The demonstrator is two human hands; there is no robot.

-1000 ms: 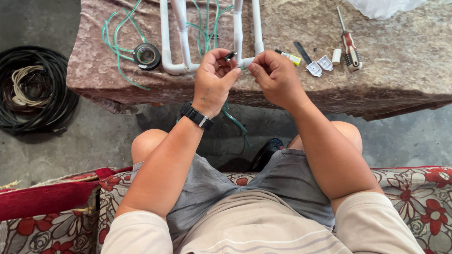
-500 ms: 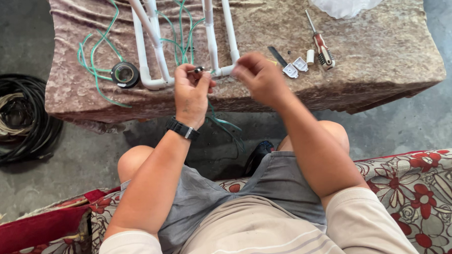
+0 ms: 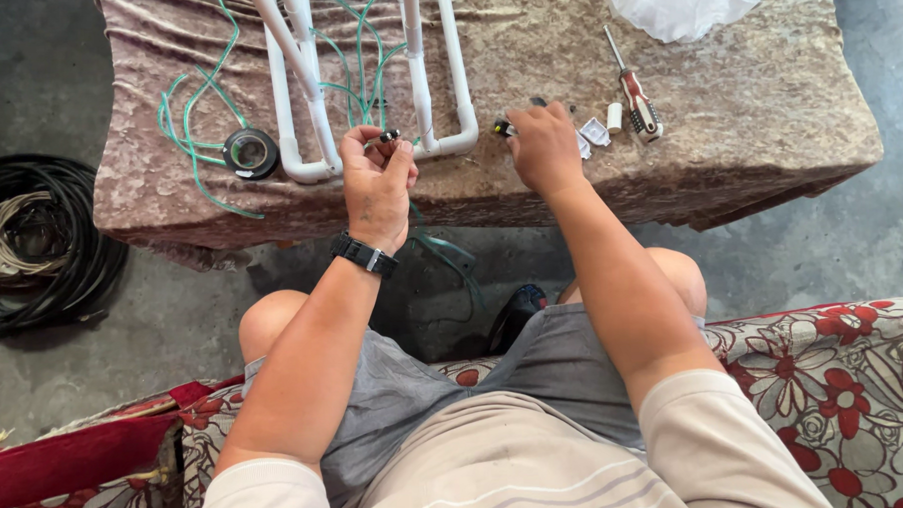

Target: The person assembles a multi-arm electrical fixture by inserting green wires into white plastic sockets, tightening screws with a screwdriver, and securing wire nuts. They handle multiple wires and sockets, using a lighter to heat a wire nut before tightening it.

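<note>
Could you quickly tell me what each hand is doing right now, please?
Left hand: closed, pinching a small dark part at the fingertips.
Right hand: lying on the table, fingers curled over a small dark thing; grip cannot be told.

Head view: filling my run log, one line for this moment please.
left hand: pinches small dark part | right hand: on table beside white clips

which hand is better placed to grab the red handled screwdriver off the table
Right. The right hand rests on the table beside the small white pieces, close to the screwdriver. The left hand is farther off and pinches a small dark part.
</note>
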